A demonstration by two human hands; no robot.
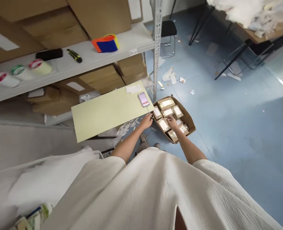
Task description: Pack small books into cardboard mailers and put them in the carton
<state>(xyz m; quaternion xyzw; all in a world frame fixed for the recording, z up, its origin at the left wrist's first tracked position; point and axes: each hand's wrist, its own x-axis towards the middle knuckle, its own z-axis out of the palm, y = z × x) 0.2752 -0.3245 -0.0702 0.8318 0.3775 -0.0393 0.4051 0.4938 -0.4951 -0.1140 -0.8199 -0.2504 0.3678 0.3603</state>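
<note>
My left hand [146,121] is closed at the near right corner of a pale yellow board [103,115], with a small dark and white thing at its fingertips that I cannot make out. A thin white cord runs down toward these fingers from a phone-like object [143,99], blurred out, on the board. Over an open cardboard carton [190,119], my right hand [172,122] has its fingers pinched together, and a thin white sliver shows at their tips. Several small brown boxes with white labels [164,124] fill the carton.
A metal shelf [124,41] at the left bears large cartons, tape rolls [39,66], a utility knife [74,55] and an orange and blue tape dispenser [105,43]. Paper scraps [172,77] litter the blue floor. Chairs [169,28] and a heaped table [263,35] stand beyond.
</note>
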